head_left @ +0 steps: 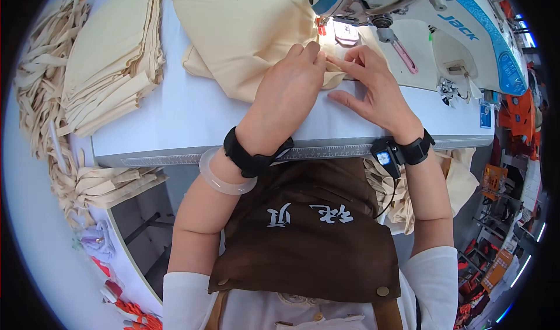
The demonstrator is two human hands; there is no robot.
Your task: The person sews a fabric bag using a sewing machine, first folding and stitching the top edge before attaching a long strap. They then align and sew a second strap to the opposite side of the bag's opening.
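Cream cloth [233, 32] lies in folds on the white sewing table [175, 120], its right part close under the needle area of the sewing machine [484, 32]. My left hand [291, 79] has its fingers curled and pressed down on the cloth edge near the needle. Just right of it, my right hand [370, 85] touches the same edge with its index finger, the thumb held apart and lower. The cloth edge between the hands is partly hidden by the fingers.
Stacked cream cloth pieces [114, 50] lie at the left, beside a heap of cream straps [46, 67]. A measuring strip [332, 150] runs along the table's front edge. Small scissors with a pink handle [405, 57] and metal bits [449, 92] sit by the machine. More cloth [458, 181] hangs below right.
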